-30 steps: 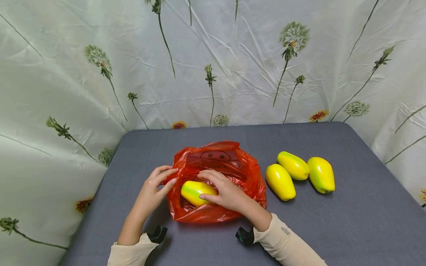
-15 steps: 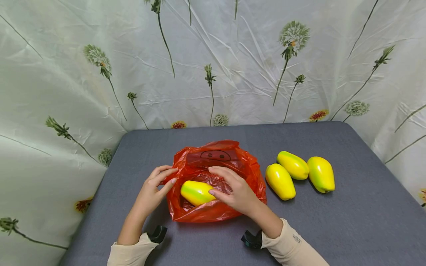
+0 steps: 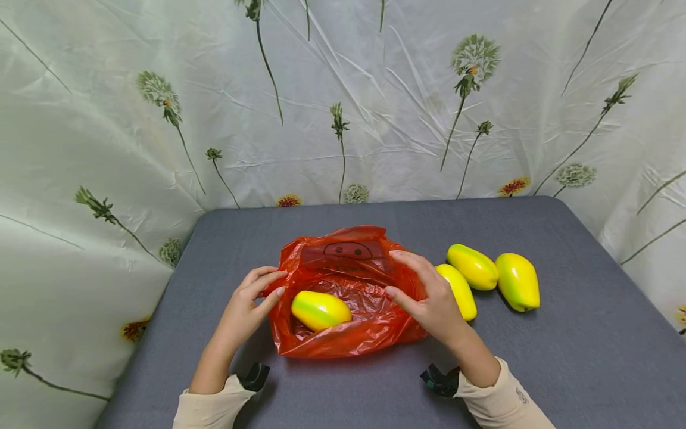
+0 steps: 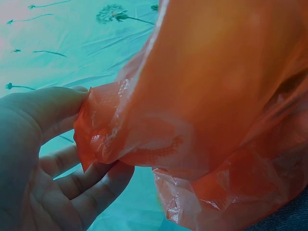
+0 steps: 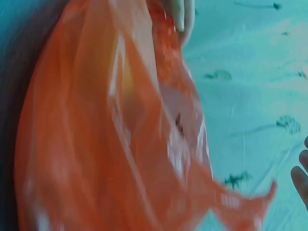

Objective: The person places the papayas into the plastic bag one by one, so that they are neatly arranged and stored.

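A red plastic bag (image 3: 348,345) stands with its mouth spread wide on the grey table. One yellow-green papaya (image 3: 320,311) lies inside, towards the left. My left hand (image 3: 248,304) pinches the bag's left rim; the left wrist view shows the red film (image 4: 103,125) between thumb and fingers. Over the bag's right edge hovers my right hand (image 3: 435,301), thumb and fingers spread apart with nothing between them. It partly covers the nearest of three papayas (image 3: 460,289) lying to the right. In the right wrist view only its fingertips (image 5: 301,180) show.
The other two papayas, one behind (image 3: 471,266) and one further right (image 3: 517,282), lie close together on the table (image 3: 589,357). A pale curtain (image 3: 396,143) printed with dandelions hangs beyond the table's back edge.
My right hand has drawn away from the papaya inside the bag and moved right to the bag's right edge. That papaya stays in place. My left hand has not moved.
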{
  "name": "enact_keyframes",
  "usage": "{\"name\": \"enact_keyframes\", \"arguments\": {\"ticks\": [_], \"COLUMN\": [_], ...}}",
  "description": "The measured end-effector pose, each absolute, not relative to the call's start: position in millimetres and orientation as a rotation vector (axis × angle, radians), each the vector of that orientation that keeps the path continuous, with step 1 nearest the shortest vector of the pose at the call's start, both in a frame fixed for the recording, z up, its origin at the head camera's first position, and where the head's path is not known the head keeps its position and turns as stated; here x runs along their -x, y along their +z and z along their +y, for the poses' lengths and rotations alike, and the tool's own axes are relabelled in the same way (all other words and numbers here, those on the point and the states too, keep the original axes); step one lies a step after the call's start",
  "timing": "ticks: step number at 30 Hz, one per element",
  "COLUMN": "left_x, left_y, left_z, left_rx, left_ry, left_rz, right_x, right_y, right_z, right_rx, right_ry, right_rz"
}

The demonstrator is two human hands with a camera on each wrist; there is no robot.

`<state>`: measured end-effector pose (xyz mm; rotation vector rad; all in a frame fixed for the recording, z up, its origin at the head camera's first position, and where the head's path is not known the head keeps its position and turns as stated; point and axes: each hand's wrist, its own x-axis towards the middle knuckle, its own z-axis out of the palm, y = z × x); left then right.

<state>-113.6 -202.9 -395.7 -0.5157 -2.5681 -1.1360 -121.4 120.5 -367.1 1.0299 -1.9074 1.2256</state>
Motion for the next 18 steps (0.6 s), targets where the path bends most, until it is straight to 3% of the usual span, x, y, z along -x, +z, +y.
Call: {"name": "enact_keyframes", "arguments": {"ticks": [18], "left_x": [115], "left_y": [-398], "left_z": [-205], "left_rx": [0.502], "left_ry": [-1.134], "left_rz": [-2.581], "right_x": [128], "right_y": [-367], "right_z": [207], "right_rx": [-0.484], "right_ry": [1.167], "right_rz": [-2.507]}}
